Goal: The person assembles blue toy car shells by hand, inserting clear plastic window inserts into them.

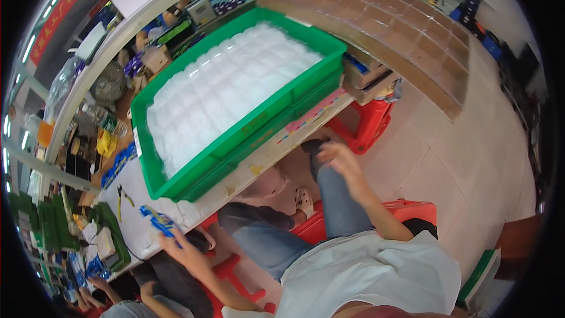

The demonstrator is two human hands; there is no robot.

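My left hand [179,248] is closed around a small blue object [159,221] with pale and yellow details, just over the table's near left edge; its exact kind is too small to make out. My right hand [344,165] hovers above my knee, fingers loosely bent and apart, with nothing visible in it. Between the hands and farther off, a green plastic tray [259,122] stands on the table, filled with rows of white, fluffy-looking material [226,76]. Cutting pliers [121,201] with yellow handles lie near the blue object.
A large divided cardboard tray [406,35] juts out at the far right, over stacked boxes. Red stools [368,123] stand below the table [235,185]. A plastic bottle [106,119] and blue pieces [120,162] lie along the left. Other people's arms [153,300] show at lower left.
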